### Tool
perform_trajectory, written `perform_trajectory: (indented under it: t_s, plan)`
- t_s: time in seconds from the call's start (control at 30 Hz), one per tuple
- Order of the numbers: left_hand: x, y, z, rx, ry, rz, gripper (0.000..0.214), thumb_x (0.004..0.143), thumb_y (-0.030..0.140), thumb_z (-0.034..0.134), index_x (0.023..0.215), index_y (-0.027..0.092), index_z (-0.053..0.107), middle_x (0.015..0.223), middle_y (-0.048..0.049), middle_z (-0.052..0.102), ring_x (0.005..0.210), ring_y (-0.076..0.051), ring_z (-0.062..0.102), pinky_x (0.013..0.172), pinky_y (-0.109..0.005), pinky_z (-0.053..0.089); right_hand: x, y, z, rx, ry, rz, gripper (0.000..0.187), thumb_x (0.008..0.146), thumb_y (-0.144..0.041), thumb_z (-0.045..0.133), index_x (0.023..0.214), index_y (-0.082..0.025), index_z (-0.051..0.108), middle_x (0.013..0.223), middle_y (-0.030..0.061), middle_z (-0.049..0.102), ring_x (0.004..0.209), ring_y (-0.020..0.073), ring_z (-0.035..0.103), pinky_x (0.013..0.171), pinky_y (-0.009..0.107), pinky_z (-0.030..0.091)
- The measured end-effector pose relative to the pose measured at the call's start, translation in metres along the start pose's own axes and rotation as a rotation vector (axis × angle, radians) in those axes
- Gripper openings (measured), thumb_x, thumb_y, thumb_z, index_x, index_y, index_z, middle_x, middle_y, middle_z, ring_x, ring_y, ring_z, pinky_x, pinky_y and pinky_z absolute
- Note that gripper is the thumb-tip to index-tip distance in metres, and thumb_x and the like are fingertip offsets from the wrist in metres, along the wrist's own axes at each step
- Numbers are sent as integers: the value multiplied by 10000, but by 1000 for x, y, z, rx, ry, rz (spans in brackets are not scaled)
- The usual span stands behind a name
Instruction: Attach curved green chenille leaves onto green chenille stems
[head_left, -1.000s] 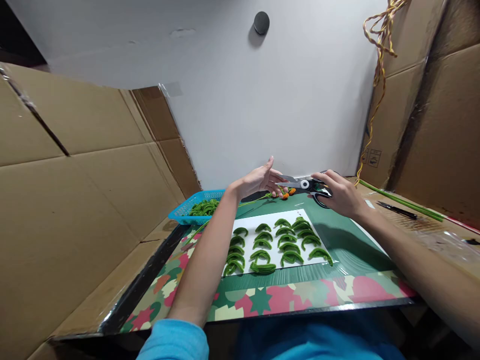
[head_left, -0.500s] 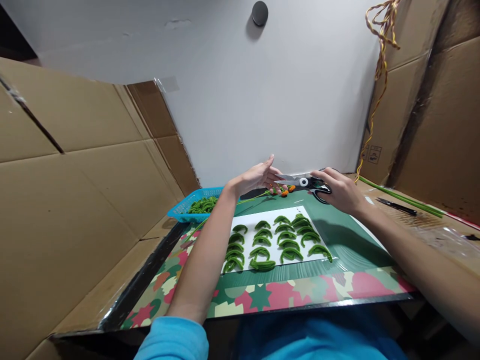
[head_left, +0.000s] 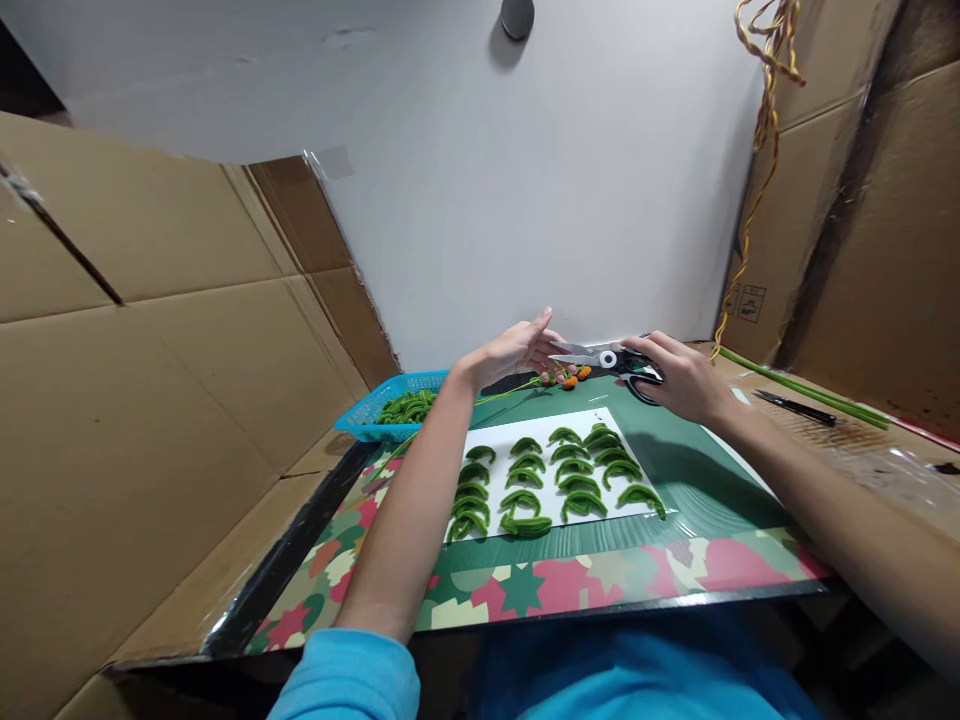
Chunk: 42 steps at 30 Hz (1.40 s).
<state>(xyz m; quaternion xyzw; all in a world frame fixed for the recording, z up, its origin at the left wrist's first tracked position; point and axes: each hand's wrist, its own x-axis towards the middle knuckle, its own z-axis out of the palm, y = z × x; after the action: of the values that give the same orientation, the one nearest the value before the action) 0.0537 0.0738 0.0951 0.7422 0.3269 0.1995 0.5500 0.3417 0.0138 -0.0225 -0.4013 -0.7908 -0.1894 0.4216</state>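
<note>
My right hand [head_left: 679, 380] is closed round the black handles of a pair of scissors [head_left: 600, 357], whose blades point left towards my left hand [head_left: 517, 350]. My left hand pinches a thin green stem [head_left: 510, 392] with small orange and green bits [head_left: 571, 378] at its end, right at the blade tips. Below both hands lies a white sheet [head_left: 487, 505] with several curved green pieces [head_left: 559, 475] in rows.
A blue basket [head_left: 371, 412] of green pieces stands at the back left. A green mat [head_left: 690, 480] lies on a camouflage-patterned board [head_left: 570, 585]. Long green stems [head_left: 806, 390] and a dark tool [head_left: 795, 408] lie at the right. Cardboard walls enclose both sides.
Both hands and the scissors sit slightly higher in the picture as the camera tilts; the scissor blades look a little more open. Nothing has been let go.
</note>
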Motion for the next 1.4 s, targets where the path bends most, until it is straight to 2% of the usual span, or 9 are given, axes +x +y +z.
perform_trajectory:
  t_s: [0.43,1.07,1.4]
  plan:
    - [2,-1,0,59,-2,36,735,1056,675,377,1195,81,787,1104,-215,801,853,-202,763,765,-315,557,1,-3,-3,-5,-6,13,463,931,-222,621,1393,-236,587,1095,99,696,901,272,691,778,384,573]
    - [2,-2,1,77,18,44,686,1033,679,456,1122,87,791,1096,-218,803,799,-190,759,741,-307,549,1,-4,-2,0,-7,46,446,943,-292,662,1383,-232,630,1112,91,741,908,267,724,786,374,580]
    - [2,-3,1,85,29,47,658,1025,672,485,1104,95,792,1091,-206,806,778,-179,753,752,-310,560,1,-1,0,-12,-9,36,496,954,-309,648,1445,-248,614,1135,97,743,905,272,730,779,389,587]
